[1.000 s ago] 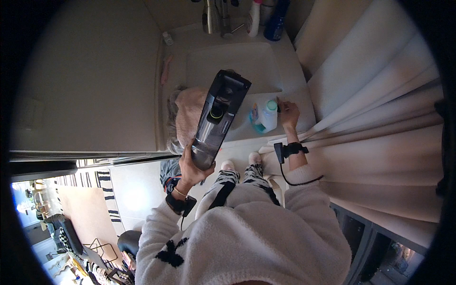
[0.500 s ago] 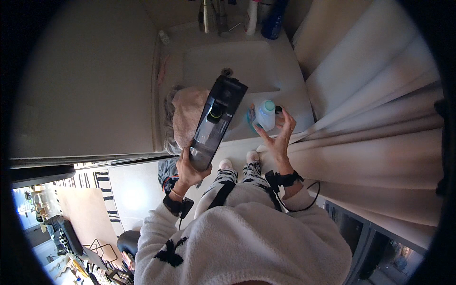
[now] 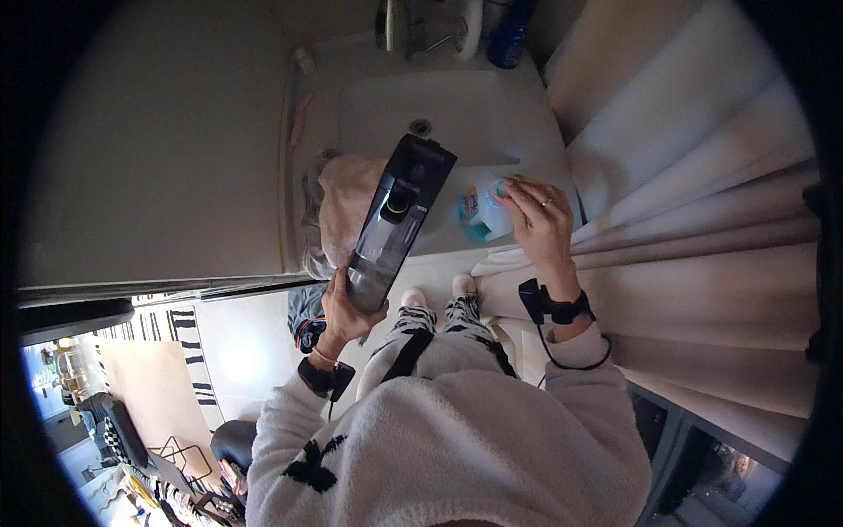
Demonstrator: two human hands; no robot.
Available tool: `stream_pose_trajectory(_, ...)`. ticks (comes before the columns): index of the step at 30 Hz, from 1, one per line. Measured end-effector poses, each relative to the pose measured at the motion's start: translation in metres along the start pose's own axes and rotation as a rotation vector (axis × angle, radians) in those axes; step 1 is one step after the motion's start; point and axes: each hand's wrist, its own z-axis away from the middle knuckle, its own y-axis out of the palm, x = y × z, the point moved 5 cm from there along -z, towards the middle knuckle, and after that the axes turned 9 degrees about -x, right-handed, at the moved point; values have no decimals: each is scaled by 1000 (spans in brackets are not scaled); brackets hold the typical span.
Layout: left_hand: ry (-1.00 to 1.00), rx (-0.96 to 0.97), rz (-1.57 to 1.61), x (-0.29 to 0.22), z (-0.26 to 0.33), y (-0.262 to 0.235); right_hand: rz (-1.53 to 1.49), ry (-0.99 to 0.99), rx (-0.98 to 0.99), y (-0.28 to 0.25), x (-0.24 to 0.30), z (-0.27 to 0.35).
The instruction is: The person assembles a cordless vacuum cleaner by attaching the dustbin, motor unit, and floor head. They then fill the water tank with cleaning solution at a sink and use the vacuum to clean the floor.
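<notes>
My left hand [image 3: 345, 312] is closed round the lower end of a long clear water tank [image 3: 384, 241] with a black top. The tank is tilted above the counter's front edge, and a dark round part with a yellow-green ring sits on it. My right hand [image 3: 546, 228] reaches over a pale blue-white bottle [image 3: 497, 220] on the counter to the right. Its fingertips are closed on the bottle's light green cap [image 3: 502, 188]. The fingers partly cover the cap and the bottle's right side. A colourful label and a teal lower part show at the bottle's left.
A white sink [image 3: 430, 97] lies behind the tank, with a metal faucet [image 3: 392, 26] at its back. Beside it are a pinkish towel [image 3: 344, 206], a pink toothbrush-like item [image 3: 301, 120] and a dark blue bottle [image 3: 509, 39]. A beige curtain [image 3: 685, 211] hangs at right.
My right hand has gone from spread fingers beside the bottle to gripping its cap from above. A small dark round thing near those fingers is now out of sight. The tank has barely moved.
</notes>
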Motion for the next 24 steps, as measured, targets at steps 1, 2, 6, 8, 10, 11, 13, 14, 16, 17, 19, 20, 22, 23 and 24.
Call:
stream_pose_trajectory(1,11,-10,2,0,0,-1,4,-32,1,0,0,0)
stream_pose_trajectory(2,35,-27,2,-1,-1,-1,26,-66,23,1,-1,0)
stream_pose_trajectory(6,14,-27,26,3,-3,0,84,-177,14,5,-3,5)
stream_pose_trajectory(8,37,-44,26,3,-3,-1,97,-237,2,7,-5,8)
stream_pose_trajectory(10,22,-29,44,6,-3,0,100,-301,5,9,-7,10)
stream_pose_trajectory(11,42,-41,54,6,-3,0,103,-315,16,9,-9,10)
stream_pose_trajectory(13,13,-22,40,10,-2,2,91,-349,-4,8,-12,10)
stream_pose_trajectory(14,21,-30,36,11,-2,2,69,-336,31,9,-14,10)
stream_pose_trajectory(16,4,-25,30,14,-2,3,-12,-296,30,8,-16,9)
stream_pose_trajectory(17,21,-41,24,13,-2,3,-43,-283,12,6,-16,8)
stream_pose_trajectory(19,3,-22,29,15,-2,4,-93,-233,27,7,-16,8)
stream_pose_trajectory(20,0,-16,32,16,-2,4,-111,-163,63,10,-17,8)
stream_pose_trajectory(22,6,-19,36,15,-2,4,-159,-41,137,15,-20,9)
stream_pose_trajectory(23,17,-29,39,14,-3,3,-165,-12,144,17,-20,10)
stream_pose_trajectory(24,22,-27,42,13,-3,3,-187,12,135,18,-20,10)
